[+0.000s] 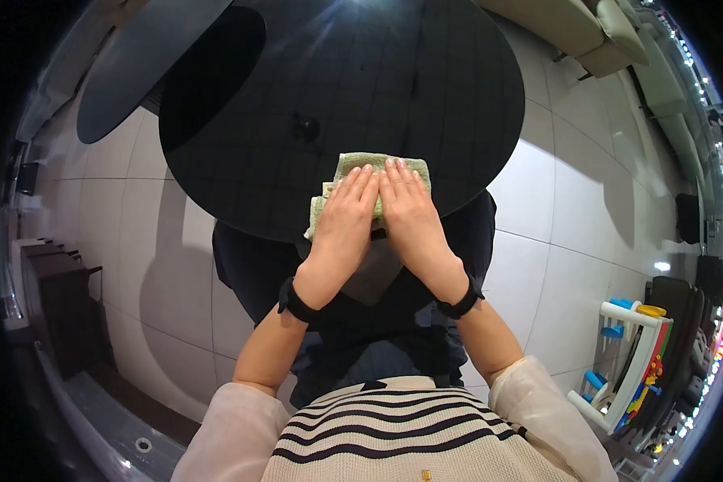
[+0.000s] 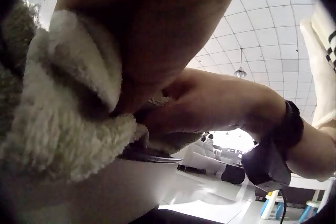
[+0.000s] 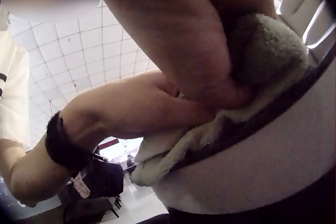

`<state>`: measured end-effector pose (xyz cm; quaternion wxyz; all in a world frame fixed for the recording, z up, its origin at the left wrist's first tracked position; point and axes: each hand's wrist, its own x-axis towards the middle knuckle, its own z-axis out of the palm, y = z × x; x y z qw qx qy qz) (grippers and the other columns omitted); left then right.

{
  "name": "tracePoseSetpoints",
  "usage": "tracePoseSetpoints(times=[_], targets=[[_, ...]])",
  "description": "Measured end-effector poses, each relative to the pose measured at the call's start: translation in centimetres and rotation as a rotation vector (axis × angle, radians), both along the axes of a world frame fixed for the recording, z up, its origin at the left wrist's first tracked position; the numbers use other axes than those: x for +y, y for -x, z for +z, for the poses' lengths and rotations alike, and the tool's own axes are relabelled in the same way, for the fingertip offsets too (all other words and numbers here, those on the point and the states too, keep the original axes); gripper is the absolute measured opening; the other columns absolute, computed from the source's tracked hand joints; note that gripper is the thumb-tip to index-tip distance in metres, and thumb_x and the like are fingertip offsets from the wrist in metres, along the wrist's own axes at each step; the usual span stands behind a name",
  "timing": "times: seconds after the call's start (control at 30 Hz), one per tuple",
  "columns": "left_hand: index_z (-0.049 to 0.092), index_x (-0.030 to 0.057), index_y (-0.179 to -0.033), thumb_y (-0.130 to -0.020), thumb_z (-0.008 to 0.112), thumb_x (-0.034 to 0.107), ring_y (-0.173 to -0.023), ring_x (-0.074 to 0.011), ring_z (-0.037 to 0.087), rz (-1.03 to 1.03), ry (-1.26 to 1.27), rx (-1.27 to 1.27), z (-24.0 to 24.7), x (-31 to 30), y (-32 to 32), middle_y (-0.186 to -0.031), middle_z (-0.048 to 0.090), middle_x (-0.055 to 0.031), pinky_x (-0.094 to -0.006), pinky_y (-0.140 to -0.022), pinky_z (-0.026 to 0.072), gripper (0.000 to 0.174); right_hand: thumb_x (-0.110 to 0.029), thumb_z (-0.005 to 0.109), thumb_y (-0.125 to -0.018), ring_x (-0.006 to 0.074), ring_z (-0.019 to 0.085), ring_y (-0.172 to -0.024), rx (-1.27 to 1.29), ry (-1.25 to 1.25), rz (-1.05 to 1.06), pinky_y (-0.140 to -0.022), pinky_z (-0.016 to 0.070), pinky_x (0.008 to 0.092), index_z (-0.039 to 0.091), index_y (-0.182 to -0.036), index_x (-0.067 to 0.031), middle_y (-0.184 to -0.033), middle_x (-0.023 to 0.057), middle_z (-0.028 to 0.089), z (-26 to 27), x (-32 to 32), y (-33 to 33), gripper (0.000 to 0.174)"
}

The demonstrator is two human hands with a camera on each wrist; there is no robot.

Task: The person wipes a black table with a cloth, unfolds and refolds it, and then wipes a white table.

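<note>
A pale green cloth point(image 1: 381, 161) lies bunched at the near edge of a round black tabletop point(image 1: 394, 88) in the head view. Both hands press flat on it side by side, fingers straight and pointing away from the body: the left hand point(image 1: 348, 213) on its left part, the right hand point(image 1: 408, 207) on its right part. In the left wrist view the fluffy cloth point(image 2: 68, 124) bulges up beside the hand. The right wrist view has the cloth point(image 3: 268, 50) folded around the hand's edge and hanging over the table's rim.
A grey oval surface point(image 1: 136, 64) overlaps the tabletop at the upper left. Beige seats point(image 1: 602, 40) stand at the upper right. A white rack with colourful parts point(image 1: 639, 369) is at the lower right, a dark cabinet point(image 1: 56, 305) at the left. The person's knees are under the table edge.
</note>
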<state>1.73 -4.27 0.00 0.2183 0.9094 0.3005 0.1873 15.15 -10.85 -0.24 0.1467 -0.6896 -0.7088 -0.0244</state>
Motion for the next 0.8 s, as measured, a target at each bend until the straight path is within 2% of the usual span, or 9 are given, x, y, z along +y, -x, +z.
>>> tracePoseSetpoints(times=[0.13, 0.23, 0.27, 0.47, 0.67, 0.8], targets=[[0.050, -0.0037, -0.137, -0.071, 0.062, -0.014, -0.138, -0.0364, 0.043, 0.007, 0.028, 0.022, 0.3, -0.9, 0.7, -0.145, 0.049, -0.0214, -0.0429, -0.116, 0.0352, 0.068, -0.008, 0.055, -0.087, 0.0363, 0.049, -0.134, -0.107, -0.012, -0.008, -0.115, 0.0348, 0.0454, 0.057, -0.127, 0.0103, -0.137, 0.0277, 0.055, 0.0, -0.8, 0.7, 0.044], [0.049, -0.0044, -0.137, -0.081, 0.054, -0.008, -0.138, -0.0341, 0.045, 0.043, -0.045, 0.081, 0.5, 0.1, 2.8, -0.144, 0.050, -0.0206, -0.0443, -0.116, 0.0343, 0.056, -0.010, 0.054, -0.088, 0.0385, 0.048, -0.135, -0.093, -0.037, 0.016, -0.117, 0.0329, 0.0475, 0.056, -0.127, 0.0111, -0.139, 0.0290, 0.053, -0.4, 0.8, 2.8, 0.045], [0.049, -0.0032, -0.138, -0.071, 0.058, -0.017, -0.139, -0.0365, 0.042, 0.066, 0.001, 0.064, 0.9, 0.1, 3.6, -0.147, 0.047, -0.0214, -0.0438, -0.117, 0.0335, 0.070, -0.011, 0.054, -0.087, 0.0397, 0.046, -0.136, -0.041, -0.045, 0.026, -0.117, 0.0315, 0.0482, 0.056, -0.127, 0.0114, -0.140, 0.0303, 0.052, -0.9, 1.1, 3.6, 0.046], [0.050, -0.0004, -0.140, -0.073, 0.061, -0.015, -0.141, -0.0338, 0.041, 0.161, 0.051, 0.106, 1.8, -0.4, 6.4, -0.148, 0.048, -0.0196, -0.0427, -0.117, 0.0330, 0.070, -0.015, 0.056, -0.087, 0.0415, 0.046, -0.136, -0.017, -0.072, 0.106, -0.117, 0.0312, 0.0478, 0.055, -0.127, 0.0122, -0.140, 0.0320, 0.050, -1.0, 2.1, 6.3, 0.049], [0.052, -0.0004, -0.137, -0.072, 0.061, -0.016, -0.139, -0.0342, 0.043, 0.181, -0.020, 0.152, 1.5, -0.6, 6.0, -0.146, 0.049, -0.0190, -0.0446, -0.115, 0.0356, 0.067, -0.015, 0.056, -0.086, 0.0402, 0.048, -0.134, -0.033, -0.119, 0.150, -0.117, 0.0323, 0.0466, 0.055, -0.126, 0.0126, -0.138, 0.0304, 0.052, -1.1, 1.7, 5.5, 0.049], [0.050, -0.0029, -0.137, -0.069, 0.058, -0.017, -0.138, -0.0365, 0.044, 0.129, -0.088, 0.133, 1.0, -0.9, 5.7, -0.144, 0.049, -0.0215, -0.0451, -0.115, 0.0350, 0.070, -0.013, 0.055, -0.085, 0.0386, 0.048, -0.135, 0.046, -0.104, 0.178, -0.116, 0.0331, 0.0461, 0.055, -0.125, 0.0126, -0.139, 0.0287, 0.053, -0.8, 1.1, 4.5, 0.048]])
